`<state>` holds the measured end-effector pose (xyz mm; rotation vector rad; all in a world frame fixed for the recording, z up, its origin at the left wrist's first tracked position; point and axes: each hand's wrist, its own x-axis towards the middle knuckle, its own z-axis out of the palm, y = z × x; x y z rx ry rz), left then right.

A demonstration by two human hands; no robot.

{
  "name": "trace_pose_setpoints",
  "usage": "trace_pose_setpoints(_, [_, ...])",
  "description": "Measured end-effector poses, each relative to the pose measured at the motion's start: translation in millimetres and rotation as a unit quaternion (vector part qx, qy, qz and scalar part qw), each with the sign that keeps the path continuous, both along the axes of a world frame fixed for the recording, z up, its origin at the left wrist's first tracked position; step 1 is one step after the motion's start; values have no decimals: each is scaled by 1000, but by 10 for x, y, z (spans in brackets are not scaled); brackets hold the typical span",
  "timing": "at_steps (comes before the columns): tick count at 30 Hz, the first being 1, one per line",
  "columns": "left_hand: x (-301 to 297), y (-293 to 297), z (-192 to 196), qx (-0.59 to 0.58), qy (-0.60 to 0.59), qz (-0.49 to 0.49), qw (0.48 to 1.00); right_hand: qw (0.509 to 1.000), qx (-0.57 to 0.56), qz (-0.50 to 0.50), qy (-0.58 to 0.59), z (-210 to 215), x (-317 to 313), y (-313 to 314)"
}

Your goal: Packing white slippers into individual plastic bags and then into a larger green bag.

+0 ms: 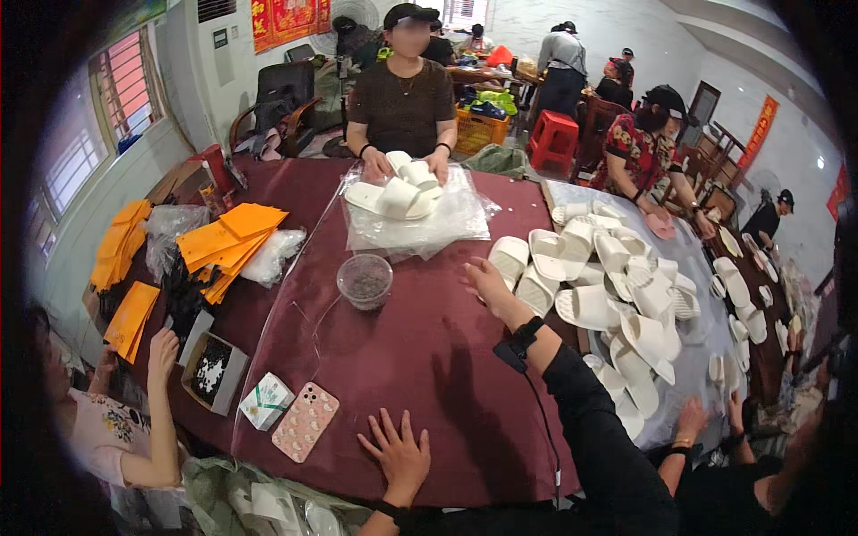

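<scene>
My left hand [398,454] lies flat with fingers spread on the dark red tablecloth [393,357], close to a pink patterned phone case [306,423]. My right hand [490,288] is stretched out over the cloth with its fingers apart and nothing in it. Beside it, on the right, begins a heap of white slide sandals [585,306]; whether the hand touches the closest one is hard to tell. Across the table, a person's two hands hold white slides [400,198] over a stack of clear plastic bags [424,234]. A clear round tub [365,282] of small dark pieces stands between us.
On the left are orange packets [234,241], a box of small black pieces [214,369] and a small white box [266,401]. A seated person's hand [163,353] is near them. Other people work at the right. A cable hangs from my right wrist.
</scene>
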<state>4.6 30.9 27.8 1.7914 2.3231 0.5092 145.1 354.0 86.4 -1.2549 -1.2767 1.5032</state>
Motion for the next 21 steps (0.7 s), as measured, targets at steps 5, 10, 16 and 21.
trace_pose_setpoints(5, [68,29,12,-3,-17,-5,1000,998,0,0,57,-177,-236,307])
trace_pose_setpoints(10, [22,34,2,-18,-17,-21,999,999,7,5,52,-151,-511,457])
trace_pose_setpoints(16, [30,53,6,4,16,-17,1000,999,30,-20,40,-270,-769,745])
trace_pose_setpoints(21, [-16,63,132,16,4,-6,1000,998,34,-23,-54,-252,-945,847])
